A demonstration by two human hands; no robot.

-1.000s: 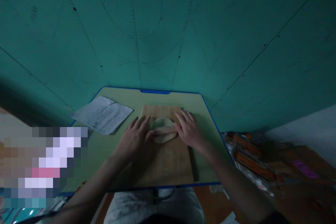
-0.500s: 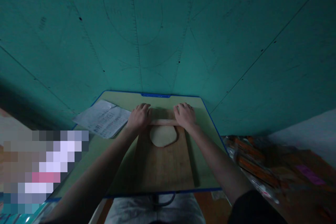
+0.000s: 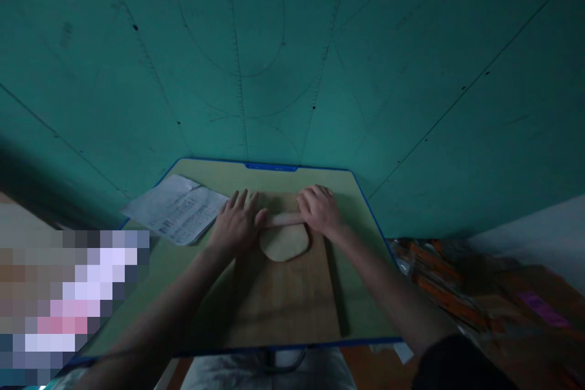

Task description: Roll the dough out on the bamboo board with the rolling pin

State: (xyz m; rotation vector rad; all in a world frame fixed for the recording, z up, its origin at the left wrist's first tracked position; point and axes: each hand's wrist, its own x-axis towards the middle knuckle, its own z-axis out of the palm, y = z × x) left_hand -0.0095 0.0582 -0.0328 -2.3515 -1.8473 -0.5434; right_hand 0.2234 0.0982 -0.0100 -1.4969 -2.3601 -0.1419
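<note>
A short pale wooden rolling pin (image 3: 286,219) lies crosswise over the far edge of a flat, rounded sheet of dough (image 3: 284,244). The dough rests on a wooden cutting board (image 3: 287,304). My left hand (image 3: 237,219) lies over the pin's left end, fingers stretched forward and spread, with the thumb beside the pin; its palm hides that end. On the other side my right hand (image 3: 319,207) is closed over the pin's right end, fingers curled, covering it.
The board sits on a pale green table (image 3: 365,268) with a blue rim, against a green marked wall (image 3: 283,73). A printed sheet of paper (image 3: 178,210) lies at the left. Boxes and plastic-wrapped items (image 3: 448,286) are on the right, beyond the table.
The rolling pin has come slightly nearer to me and tilted, its left end closer. My left hand has slid nearer and its fingers have straightened and spread. My right hand stays curled over its end.
</note>
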